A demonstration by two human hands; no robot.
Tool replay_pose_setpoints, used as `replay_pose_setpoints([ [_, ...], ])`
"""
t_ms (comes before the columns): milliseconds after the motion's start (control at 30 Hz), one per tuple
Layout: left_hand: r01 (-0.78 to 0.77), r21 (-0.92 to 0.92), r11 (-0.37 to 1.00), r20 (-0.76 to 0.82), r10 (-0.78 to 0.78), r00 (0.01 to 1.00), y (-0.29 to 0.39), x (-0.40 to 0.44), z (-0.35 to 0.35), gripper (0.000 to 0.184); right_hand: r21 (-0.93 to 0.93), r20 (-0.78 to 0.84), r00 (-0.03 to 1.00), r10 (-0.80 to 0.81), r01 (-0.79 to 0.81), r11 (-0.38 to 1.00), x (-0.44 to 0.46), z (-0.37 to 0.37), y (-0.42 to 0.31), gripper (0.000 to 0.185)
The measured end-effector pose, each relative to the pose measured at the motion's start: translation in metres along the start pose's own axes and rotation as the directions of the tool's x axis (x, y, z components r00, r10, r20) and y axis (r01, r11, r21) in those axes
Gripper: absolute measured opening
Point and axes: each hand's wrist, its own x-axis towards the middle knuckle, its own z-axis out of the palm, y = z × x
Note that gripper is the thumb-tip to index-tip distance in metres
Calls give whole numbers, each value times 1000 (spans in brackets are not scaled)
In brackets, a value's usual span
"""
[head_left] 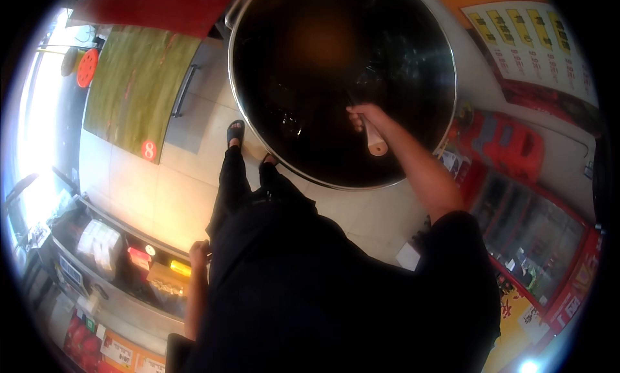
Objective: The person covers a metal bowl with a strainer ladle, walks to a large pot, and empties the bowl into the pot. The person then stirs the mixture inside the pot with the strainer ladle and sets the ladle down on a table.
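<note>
My right hand (367,117) is closed round the pale wooden handle (376,142) of a long-handled tool. The butt of the handle points back towards me. Beyond my fingers the tool is lost in the dark, so its head cannot be made out. Under that hand is a very large round metal pot (236,95) with a shiny rim, dark inside, with glints as of liquid. A blurred brownish patch shows towards its far side. My left hand (199,253) hangs low beside my leg, near a counter, its fingers curled. Whatever it may hold is hidden.
A counter (139,295) with packets and boxes runs along the lower left. A green-brown table (139,89) marked 8 stands at upper left. On the right are a red-framed glass cabinet (526,228), a red object (504,144) and a menu board (533,44). My feet stand beside the pot.
</note>
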Motion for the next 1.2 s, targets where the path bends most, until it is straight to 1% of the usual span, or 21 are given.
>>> replay_pose_setpoints([
  [100, 18, -46, 999, -13, -19, 1000, -6, 3, 0, 27, 9, 11, 1000, 6, -6, 1000, 3, -1, 2, 20],
  [167, -31, -55, 998, 0, 31, 1000, -10, 4, 0, 27, 5, 10, 1000, 7, -7, 1000, 2, 0, 1, 19],
  [267, -8, -86, 996, 3, 8, 1000, -10, 1, 0, 27, 26, 8, 1000, 15, -15, 1000, 0, 6, 0, 18],
  [500, 9, -68, 998, -16, -10, 1000, -7, 3, 3, 28, 1, -22, 1000, 18, -18, 1000, -9, 17, 5, 20],
  [567, 34, -56, 998, -23, -35, 999, -4, 4, 2, 29, 0, 10, 1000, 7, -7, 1000, -12, 17, 6, 23],
  [700, 26, -85, 996, -14, -28, 1000, -2, -1, 5, 30, 22, 54, 998, 25, -27, 999, -22, 18, 6, 25],
  [767, 28, -134, 991, 1, -28, 1000, -13, 6, 5, 30, -5, -31, 998, 56, -56, 998, -31, 27, 4, 24],
  [800, 26, -131, 991, 3, -26, 1000, -18, 9, 4, 30, -2, -33, 998, 55, -55, 998, -35, 29, 4, 24],
  [867, -9, -48, 999, -2, 9, 1000, -19, 18, 4, 30, -113, -68, 996, 51, -58, 992, -42, 31, 3, 24],
  [1000, -19, -86, 996, -21, 17, 1000, -15, 18, 7, 30, -79, -60, 995, 74, -78, 994, -52, 22, 7, 23],
  [1067, -6, -66, 998, -11, 5, 1000, -15, 19, 5, 31, -164, -111, 993, 38, -56, 985, -62, 25, 7, 21],
  [1200, -1, -54, 999, -10, 1, 1000, -8, 19, 4, 30, -201, -109, 994, 16, -38, 979, -67, 14, 9, 20],
])
